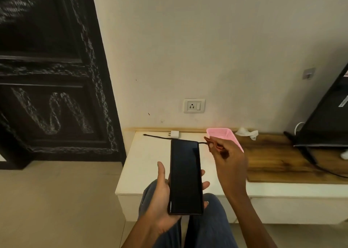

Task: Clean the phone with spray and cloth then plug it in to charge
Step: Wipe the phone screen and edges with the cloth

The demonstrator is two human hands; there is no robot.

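A low white cabinet bears a charger, cable and pink basket.

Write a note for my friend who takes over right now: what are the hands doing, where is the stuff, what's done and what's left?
Left hand holds the phone, screen up and dark, above the lap.
Right hand pinches something small at the pink basket; I cannot tell what it is.
The black cable lies loose on the white cabinet, beside the white charger.
The wall socket has nothing in it.
No spray bottle is in view.
Cleaning: cannot tell if it is done.
Left: join cable, charger and phone, then plug in.
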